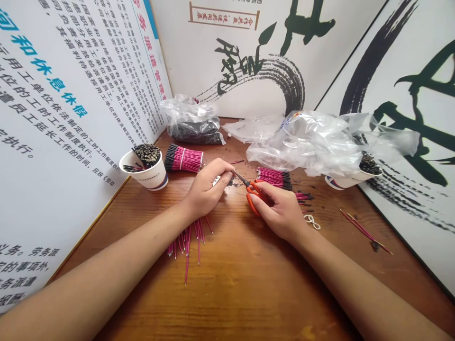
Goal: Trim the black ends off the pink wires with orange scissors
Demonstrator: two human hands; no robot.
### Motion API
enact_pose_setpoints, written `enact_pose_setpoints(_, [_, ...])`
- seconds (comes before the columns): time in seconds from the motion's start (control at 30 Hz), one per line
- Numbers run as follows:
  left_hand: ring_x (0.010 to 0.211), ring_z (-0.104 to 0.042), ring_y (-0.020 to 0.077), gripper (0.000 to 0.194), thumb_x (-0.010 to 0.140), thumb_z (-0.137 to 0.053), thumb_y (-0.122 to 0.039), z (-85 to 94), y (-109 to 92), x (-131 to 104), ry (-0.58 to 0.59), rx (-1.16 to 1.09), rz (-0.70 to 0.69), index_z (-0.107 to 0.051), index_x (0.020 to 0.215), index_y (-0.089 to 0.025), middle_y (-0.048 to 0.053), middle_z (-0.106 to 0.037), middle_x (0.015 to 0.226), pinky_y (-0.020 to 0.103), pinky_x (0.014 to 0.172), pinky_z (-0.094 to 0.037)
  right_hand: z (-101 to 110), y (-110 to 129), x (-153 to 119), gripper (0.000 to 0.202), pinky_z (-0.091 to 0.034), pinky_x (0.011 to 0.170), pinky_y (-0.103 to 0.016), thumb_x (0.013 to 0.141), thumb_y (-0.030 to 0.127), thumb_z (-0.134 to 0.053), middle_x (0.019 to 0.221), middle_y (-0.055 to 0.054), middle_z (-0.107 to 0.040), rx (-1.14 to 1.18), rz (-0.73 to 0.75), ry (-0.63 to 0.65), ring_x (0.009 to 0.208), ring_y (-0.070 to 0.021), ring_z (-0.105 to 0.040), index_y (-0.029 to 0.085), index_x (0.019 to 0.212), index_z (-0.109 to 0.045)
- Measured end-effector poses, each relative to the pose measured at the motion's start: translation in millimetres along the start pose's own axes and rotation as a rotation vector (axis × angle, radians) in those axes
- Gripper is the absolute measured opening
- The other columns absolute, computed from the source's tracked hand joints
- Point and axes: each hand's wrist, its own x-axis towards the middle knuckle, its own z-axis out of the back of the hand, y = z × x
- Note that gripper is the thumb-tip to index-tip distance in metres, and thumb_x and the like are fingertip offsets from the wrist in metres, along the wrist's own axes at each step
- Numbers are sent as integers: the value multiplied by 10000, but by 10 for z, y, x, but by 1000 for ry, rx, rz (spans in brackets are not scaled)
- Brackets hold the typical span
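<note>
Orange-handled scissors [253, 199] are gripped in my right hand [280, 208], with fingers through the loops. The dark blades point left and reach the fingertips of my left hand [211, 184]. Thumb and forefinger of that hand pinch a thin wire, mostly hidden by the fingers, right at the blade tips. Below my left wrist, loose magenta wires [187, 244] with pale metal ends fan out over the wooden table [241, 284]. Behind my left hand lies a banded bundle of magenta wires [185, 157] with black ends. A second bundle [273, 177] lies behind my right hand.
A paper cup [151, 177] of black-ended pieces stands left; another cup [341, 181] is at right, partly under clear plastic bags [302, 142]. A bag with black contents [194, 128] sits at the back. White bands [313, 221] and loose wires [366, 232] lie right. Printed panels enclose the table.
</note>
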Motion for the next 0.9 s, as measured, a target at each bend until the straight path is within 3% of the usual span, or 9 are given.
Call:
enact_pose_setpoints(0.23, [794, -537, 139, 154, 955, -455, -211, 5, 4, 0, -6, -4, 19, -575, 869, -171, 19, -564, 821, 282, 765, -440, 7, -2, 6, 203, -403, 623, -222, 945, 331, -527, 779, -11, -675, -8, 61, 18, 653, -127, -583, 168, 961, -648])
enact_pose_setpoints(0.5, [807, -547, 152, 178, 956, -449, -240, 6, 0, -5, -7, -14, 35, -586, 867, -171, 29, -577, 830, 287, 748, -443, -6, -4, -3, 193, -401, 590, -230, 921, 354, -547, 746, -7, -666, -7, -22, -4, 611, -133, -567, 191, 967, -639])
enact_pose_setpoints(0.9, [799, -533, 136, 149, 953, -463, -220, 0, 7, -2, -7, -22, 23, -576, 872, -166, 18, -564, 816, 274, 735, -432, 4, 19, 10, 208, -383, 576, -225, 925, 364, -524, 704, 9, -632, -35, -11, 29, 582, -119, -532, 184, 952, -625])
